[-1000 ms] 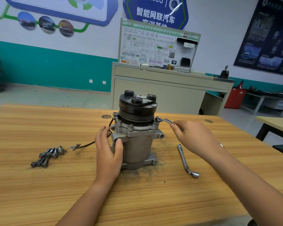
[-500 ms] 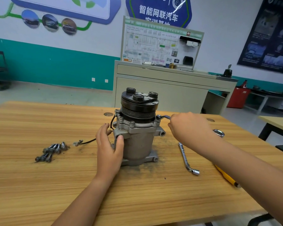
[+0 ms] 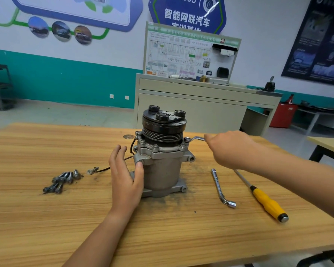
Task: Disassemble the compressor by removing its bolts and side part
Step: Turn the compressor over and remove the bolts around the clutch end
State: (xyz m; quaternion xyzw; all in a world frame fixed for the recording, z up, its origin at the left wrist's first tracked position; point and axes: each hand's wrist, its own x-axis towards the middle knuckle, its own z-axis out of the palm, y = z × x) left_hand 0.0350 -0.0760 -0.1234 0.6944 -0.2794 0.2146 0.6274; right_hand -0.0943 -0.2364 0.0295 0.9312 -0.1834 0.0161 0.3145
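The compressor [image 3: 163, 170] stands upright between the grips. The right grip [image 3: 231, 149] curls round the wrench [image 3: 196, 139], socket on a flange bolt [image 3: 187, 140] just left of it. The left grip [image 3: 125, 176], fingers spread, braces the casing. Best hold the socket square.

Bright, even indoor light; soft shadows, wide-angle bending at edges.

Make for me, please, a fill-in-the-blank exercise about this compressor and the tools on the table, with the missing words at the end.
1. The screwdriver lying on the table has a ____ handle.
2. The loose bolts lie to the ____ of the compressor.
3. The right hand holds a bent ____ whose end is set on the compressor.
Missing words: yellow; left; wrench.
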